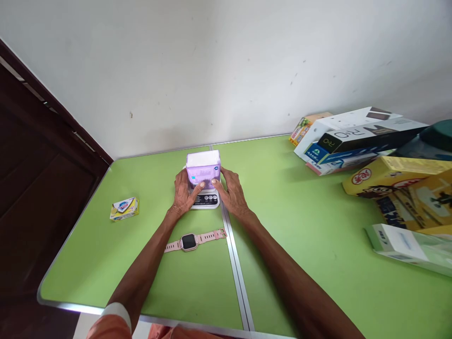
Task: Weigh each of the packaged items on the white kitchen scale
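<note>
A purple, soft-looking package (203, 170) with a pale top sits upright on a small white digital scale (208, 205), whose display and buttons face me. My left hand (182, 194) is closed against the package's left side, its thumb on the front. On the opposite side my right hand (231, 193) presses in the same way, thumb on the front face. Below the scale lies a smartwatch (189, 242) with a pink strap, its left end partly hidden by my left forearm. A yellow and white soap box (124, 209) rests farther left.
Several boxes crowd the right side of the green folding table (289, 226): a black and white box (370, 136), a yellow box (374, 176) and a pale green box (406, 242). A metal seam (233, 263) crosses the tabletop. Behind stands a white wall (212, 70).
</note>
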`<state>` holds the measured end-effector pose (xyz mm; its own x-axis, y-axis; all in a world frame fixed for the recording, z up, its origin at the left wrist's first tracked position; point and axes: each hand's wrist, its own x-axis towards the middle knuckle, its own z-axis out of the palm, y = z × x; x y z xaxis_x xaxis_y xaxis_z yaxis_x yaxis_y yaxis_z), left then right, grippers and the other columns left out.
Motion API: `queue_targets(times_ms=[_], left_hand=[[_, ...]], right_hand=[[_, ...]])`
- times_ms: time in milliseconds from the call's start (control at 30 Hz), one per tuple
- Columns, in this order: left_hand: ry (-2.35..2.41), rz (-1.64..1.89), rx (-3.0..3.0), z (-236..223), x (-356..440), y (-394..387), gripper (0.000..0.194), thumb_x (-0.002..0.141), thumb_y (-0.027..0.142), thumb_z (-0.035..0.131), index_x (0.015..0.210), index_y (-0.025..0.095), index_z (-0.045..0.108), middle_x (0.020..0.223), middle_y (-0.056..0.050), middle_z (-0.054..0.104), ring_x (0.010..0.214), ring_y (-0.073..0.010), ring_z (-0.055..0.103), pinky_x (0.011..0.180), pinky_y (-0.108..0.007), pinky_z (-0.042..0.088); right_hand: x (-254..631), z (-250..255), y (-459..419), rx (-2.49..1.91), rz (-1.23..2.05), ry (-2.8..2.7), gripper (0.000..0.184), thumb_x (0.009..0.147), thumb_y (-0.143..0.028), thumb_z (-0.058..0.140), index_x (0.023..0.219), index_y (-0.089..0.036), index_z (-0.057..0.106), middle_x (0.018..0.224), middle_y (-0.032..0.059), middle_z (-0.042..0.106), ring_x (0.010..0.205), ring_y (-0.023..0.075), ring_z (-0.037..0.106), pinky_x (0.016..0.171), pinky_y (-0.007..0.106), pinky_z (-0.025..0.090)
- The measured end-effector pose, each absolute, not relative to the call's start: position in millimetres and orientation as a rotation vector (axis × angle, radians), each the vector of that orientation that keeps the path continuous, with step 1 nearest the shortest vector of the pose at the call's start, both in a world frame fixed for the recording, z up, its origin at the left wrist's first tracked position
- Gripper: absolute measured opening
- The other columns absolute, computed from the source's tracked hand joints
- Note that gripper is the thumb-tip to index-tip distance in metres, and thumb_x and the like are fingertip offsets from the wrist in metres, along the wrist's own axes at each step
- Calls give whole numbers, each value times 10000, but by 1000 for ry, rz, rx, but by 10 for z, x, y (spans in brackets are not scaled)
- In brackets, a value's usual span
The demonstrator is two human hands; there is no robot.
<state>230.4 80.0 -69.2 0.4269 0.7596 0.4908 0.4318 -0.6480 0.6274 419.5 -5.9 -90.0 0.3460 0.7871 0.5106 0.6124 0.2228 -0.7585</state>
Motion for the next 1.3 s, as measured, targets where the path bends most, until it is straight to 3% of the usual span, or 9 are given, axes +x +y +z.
queue_targets(times_ms=[100, 233, 433, 633, 900, 1300], left_hand=[[1039, 1077, 2183, -632, 2336, 823, 775, 934, 832, 664, 1376, 196, 656, 1319, -192, 714, 1297, -397, 658, 1138, -608, 529], [1073, 1026, 2072, -510, 2351, 890, 863, 761, 788, 882, 1348, 192, 668, 1341, -202, 727, 1302, -425, 685, 1095, -624, 585], [952, 939, 1953, -353, 2360, 929, 862, 687, 693, 985, 1303, 188, 656, 1217, -185, 811, 1106, -381, 793, 927, -573, 689], [960, 1015, 1974, -186, 2407, 842, 770, 673, 694, 973, 1176, 195, 673, 1108, -131, 829, 978, -322, 803, 827, -491, 694], [736, 1023, 2056, 82, 2906, 531, 752, 750, 652, 961, 1268, 197, 662, 1195, -138, 815, 1045, -320, 790, 821, -453, 675], [483, 677, 1962, -587, 4051, -203, 667, 734, 446, 991, 1256, 215, 645, 1231, -109, 798, 1084, -304, 780, 971, -477, 649]], right_hand=[[4213, -889, -43, -1480, 234, -1330, 764, 1076, -788, 437, 1574, -232, 604, 1509, 201, 683, 1407, 403, 596, 1220, 678, 497], [4237, -871, -9, -1466, 296, -1307, 766, 1035, -784, 547, 1582, -250, 598, 1510, 195, 674, 1438, 410, 586, 1242, 681, 483], [4232, -865, 14, -1427, 375, -1273, 809, 963, -780, 667, 1571, -249, 610, 1511, 193, 681, 1456, 406, 592, 1253, 671, 478], [4247, -641, -88, -1364, 416, -1233, 758, 953, -755, 695, 1504, -236, 652, 1469, 194, 718, 1379, 387, 665, 1173, 634, 549], [4641, -288, -596, -1356, 315, -1113, 684, 925, -689, 761, 1442, -248, 685, 1437, 165, 744, 1258, 359, 735, 952, 547, 675], [5314, -683, -1858, -1621, 170, -859, 526, 928, -607, 776, 1298, -235, 748, 1268, 144, 766, 1131, 340, 750, 865, 518, 705]])
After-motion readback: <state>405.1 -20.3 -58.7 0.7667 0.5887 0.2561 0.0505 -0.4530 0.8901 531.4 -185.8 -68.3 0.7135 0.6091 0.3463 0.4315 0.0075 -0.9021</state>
